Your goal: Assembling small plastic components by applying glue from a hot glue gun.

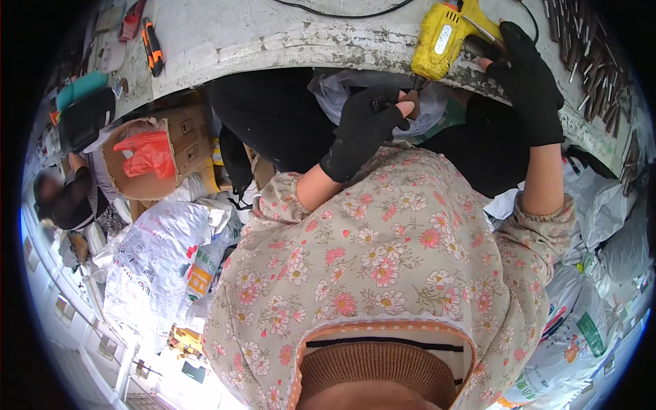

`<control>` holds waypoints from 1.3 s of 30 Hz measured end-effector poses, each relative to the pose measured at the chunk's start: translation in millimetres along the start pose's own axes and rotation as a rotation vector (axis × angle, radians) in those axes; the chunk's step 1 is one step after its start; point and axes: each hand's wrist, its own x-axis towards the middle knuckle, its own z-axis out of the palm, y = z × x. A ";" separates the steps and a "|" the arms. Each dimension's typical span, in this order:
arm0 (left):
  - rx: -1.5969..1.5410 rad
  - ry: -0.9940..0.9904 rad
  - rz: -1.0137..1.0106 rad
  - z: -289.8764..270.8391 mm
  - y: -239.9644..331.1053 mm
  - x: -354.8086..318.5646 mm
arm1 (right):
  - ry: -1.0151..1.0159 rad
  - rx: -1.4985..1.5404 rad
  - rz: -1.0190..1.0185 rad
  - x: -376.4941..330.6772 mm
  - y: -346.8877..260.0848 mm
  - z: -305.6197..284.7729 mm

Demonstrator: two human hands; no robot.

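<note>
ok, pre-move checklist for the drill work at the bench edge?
1. Right hand grips the yellow drill handle: ok.
2. Left hand at the drill tip, pinching something small: ok, but the piece itself is too small to tell.
3. Bit seated in the piece: cannot tell, fingers hide it.
4. Fingers away from the bit: not ok, left fingertips sit right at it.
5. Cord free of the drill path: ok, it lies on the bench behind.
6. Metal rods within reach: ok, piled to the right of the drill.
</note>
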 end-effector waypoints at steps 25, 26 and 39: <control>-0.737 0.020 -0.374 -7.8 18.8 -4.3 | -0.424 0.746 -0.036 -89.9 -88.3 -32.8; -0.727 -0.009 -0.375 -7.9 20.0 -4.8 | -0.426 0.752 0.004 -90.4 -90.3 -35.4; 0.255 0.086 0.265 -15.4 26.8 -17.9 | -0.390 0.358 -0.206 -85.0 -110.5 -59.4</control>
